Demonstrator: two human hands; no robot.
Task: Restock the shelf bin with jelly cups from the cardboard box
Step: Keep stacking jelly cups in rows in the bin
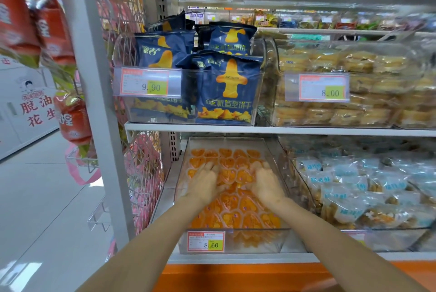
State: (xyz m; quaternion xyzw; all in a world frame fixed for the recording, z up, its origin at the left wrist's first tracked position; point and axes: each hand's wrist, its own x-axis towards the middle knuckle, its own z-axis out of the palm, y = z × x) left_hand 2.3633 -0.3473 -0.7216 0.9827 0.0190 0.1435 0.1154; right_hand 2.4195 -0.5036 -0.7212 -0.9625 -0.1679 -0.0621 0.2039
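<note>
1. I see orange, heart-shaped, glossy jelly cups [238,214] packed flat in the clear shelf bin [274,157] on the lower shelf.
2. My left hand [205,183] and right hand [266,185] lie palm-down on them, fingers relaxed, grasping nothing.
3. At the bin's 6 o'clock is a price tag [205,241]; at 12 o'clock, navy biscuit packs [226,88].

Head camera faces forward and down, near the shelf bin [254,242]
</note>
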